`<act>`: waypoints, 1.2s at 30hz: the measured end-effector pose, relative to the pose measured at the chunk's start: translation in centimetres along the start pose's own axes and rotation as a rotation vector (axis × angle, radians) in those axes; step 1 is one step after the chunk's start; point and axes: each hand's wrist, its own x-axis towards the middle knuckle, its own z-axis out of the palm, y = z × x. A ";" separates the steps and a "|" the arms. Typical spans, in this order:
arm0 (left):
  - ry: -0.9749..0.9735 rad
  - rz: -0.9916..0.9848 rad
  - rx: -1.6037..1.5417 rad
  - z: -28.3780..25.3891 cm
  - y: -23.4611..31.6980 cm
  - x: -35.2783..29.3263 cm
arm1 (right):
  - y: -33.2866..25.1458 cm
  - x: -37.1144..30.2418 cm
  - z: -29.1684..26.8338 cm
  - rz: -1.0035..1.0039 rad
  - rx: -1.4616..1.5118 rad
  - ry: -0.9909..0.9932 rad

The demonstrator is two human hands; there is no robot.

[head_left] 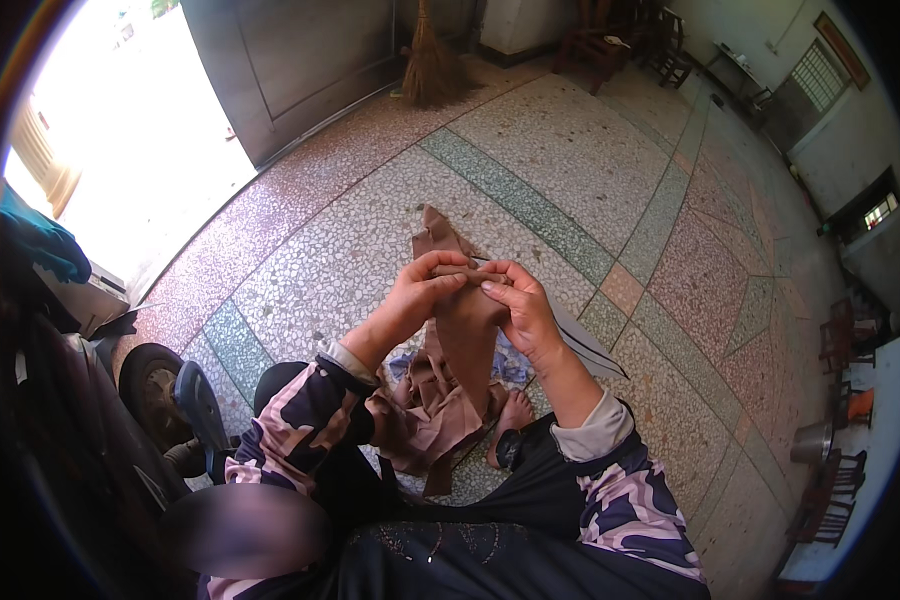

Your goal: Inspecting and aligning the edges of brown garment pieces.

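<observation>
A strip of brown fabric (pixel 465 345) is held up between my two hands, its upper edge folded over. Fingers and thumb of my left hand (pixel 410 300) pinch the fold from the left. Just beside it, my right hand (pixel 518 305) pinches the same edge, thumb on the near side. One corner of the cloth sticks up beyond my fingers. Below, the rest of the fabric hangs down and lies crumpled between my bare feet (pixel 513 412). A pale, dark-edged flat piece (pixel 582 345) shows behind my right wrist; I cannot tell what it is.
A broom (pixel 430 65) leans near the dark door panel (pixel 300 70), beside the bright doorway. A wheel (pixel 155 395) and dark vehicle parts stand close on my left. Wooden chairs (pixel 832 495) and a metal bucket (pixel 812 442) are at the right. Patterned terrazzo floor (pixel 330 260) surrounds me.
</observation>
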 end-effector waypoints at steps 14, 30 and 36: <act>-0.074 0.230 0.342 -0.4 -0.7 0.1 | -0.2 0.3 -0.2 0.099 0.101 0.034; -0.077 0.109 0.199 -0.9 -0.8 0.3 | 0.0 0.4 0.1 0.070 0.030 0.053; -0.038 0.084 0.197 -0.3 -0.3 0.0 | -0.2 0.1 -0.2 0.055 0.000 -0.005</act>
